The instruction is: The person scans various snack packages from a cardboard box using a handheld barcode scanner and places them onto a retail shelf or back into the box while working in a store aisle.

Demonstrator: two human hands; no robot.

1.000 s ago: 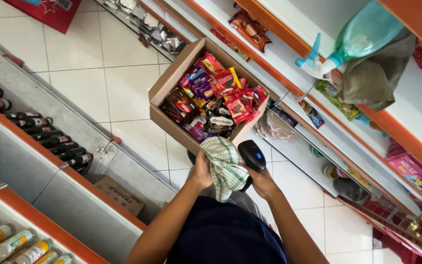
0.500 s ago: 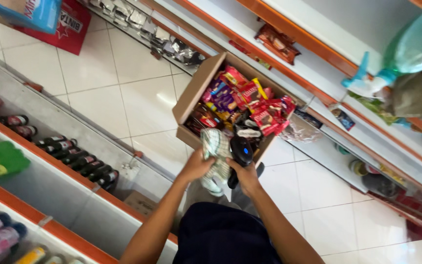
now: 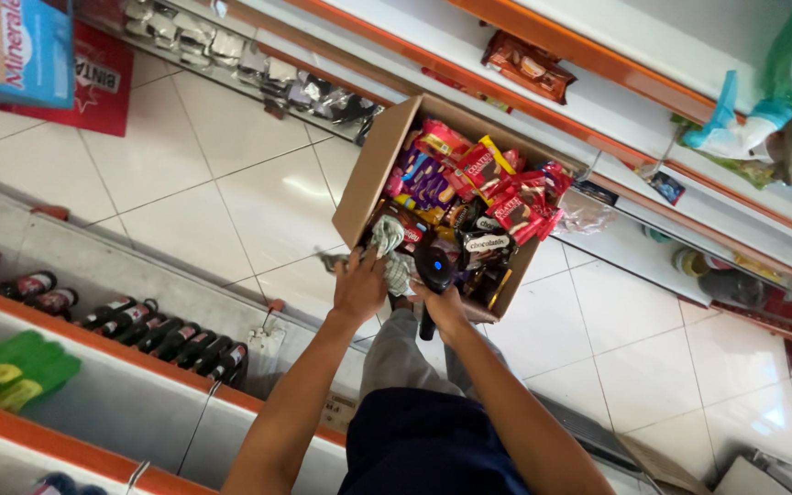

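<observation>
Holding cardboard box (image 3: 373, 174) of snack packets (image 3: 497, 197) | left hand (image 3: 359, 286) grips cloth (image 3: 391, 247) | right hand (image 3: 442, 307) grips scanner (image 3: 433, 266)

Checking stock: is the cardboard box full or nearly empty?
Full: the box, flaps open, is packed to the rim with snack packets.

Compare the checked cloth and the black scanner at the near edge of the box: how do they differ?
The checked cloth is pale, soft and crumpled under the left hand; the black scanner is dark, rigid and gripped by the right hand. Both sit at the cardboard box edge.
</observation>
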